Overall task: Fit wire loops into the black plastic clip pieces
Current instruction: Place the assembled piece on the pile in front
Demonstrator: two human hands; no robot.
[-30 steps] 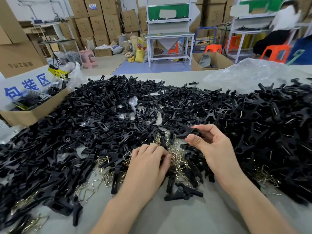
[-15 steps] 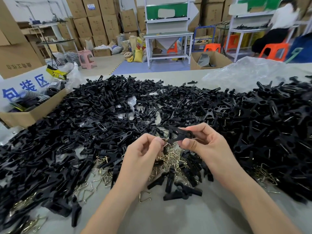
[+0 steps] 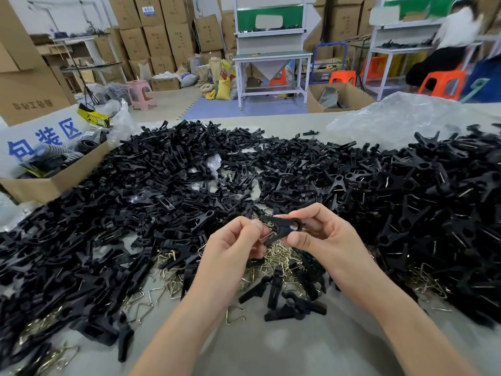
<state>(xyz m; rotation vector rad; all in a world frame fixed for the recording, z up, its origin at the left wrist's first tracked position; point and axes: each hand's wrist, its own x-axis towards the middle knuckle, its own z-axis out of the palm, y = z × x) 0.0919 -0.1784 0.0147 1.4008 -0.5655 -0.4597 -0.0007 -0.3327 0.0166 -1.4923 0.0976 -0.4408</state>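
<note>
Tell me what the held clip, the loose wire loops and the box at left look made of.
Held clip: moulded plastic, seemingly; black, matt with a slight sheen, crisp round hole.
Wire loops: thin bent metal, shiny and yellowish, perhaps plated; they glint.
Box: brown cardboard, matt, with a folded flap.

Black clip pieces (image 3: 189,191), brassy wire loops (image 3: 282,256)

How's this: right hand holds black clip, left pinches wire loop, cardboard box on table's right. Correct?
No: head view shows the cardboard box at the left. Right hand does hold the black clip; left hand pinches the wire loop.
</note>
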